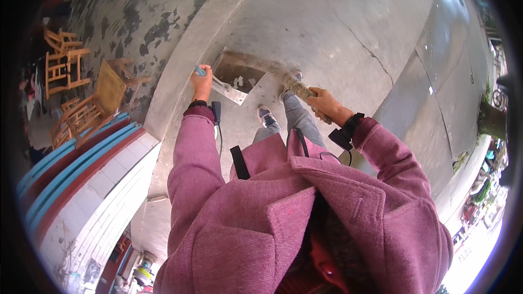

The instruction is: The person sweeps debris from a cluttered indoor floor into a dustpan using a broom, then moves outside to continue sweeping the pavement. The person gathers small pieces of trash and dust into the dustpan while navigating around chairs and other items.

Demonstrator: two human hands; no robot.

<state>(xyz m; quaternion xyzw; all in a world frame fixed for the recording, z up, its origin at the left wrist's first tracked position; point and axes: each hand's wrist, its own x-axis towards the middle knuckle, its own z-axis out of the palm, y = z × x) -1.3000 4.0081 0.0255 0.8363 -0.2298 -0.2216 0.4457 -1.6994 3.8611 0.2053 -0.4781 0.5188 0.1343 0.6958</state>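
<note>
concrete floor (321, 16): grey and cracked, it ran out beneath both sets of fingers, with wooden furniture (110, 90) piled up well to the left of the left ones.
left hand (201, 83): on the near side of the action, fingers wrapped snugly round a pale blue handle (200, 71), no gap showing.
dustpan (231, 96): there it was, just right of the left fingers, with pale scraps (238, 82) inside; whether its whole edge met the floor, you could not tell.
right hand (322, 103): over on the other flank, fingers curled tightly about the thick shaft of a broom (296, 84).
bristles (275, 69): blurred, they fanned out beyond and to the left of the right fingers, right by the pan; contact with its rim was too smeared to call.
pan control: a steady left wrist, pan edge pressed flat, looked the winning play, since any tilt might have let scraps slip underneath.
broom stroke: short, low pulls towards the left fingers seemed wisest; a hard flick risked scattering the light bits.
shoes (265, 114): down between the two sets of fingers, close enough that the stroke called for care.
</note>
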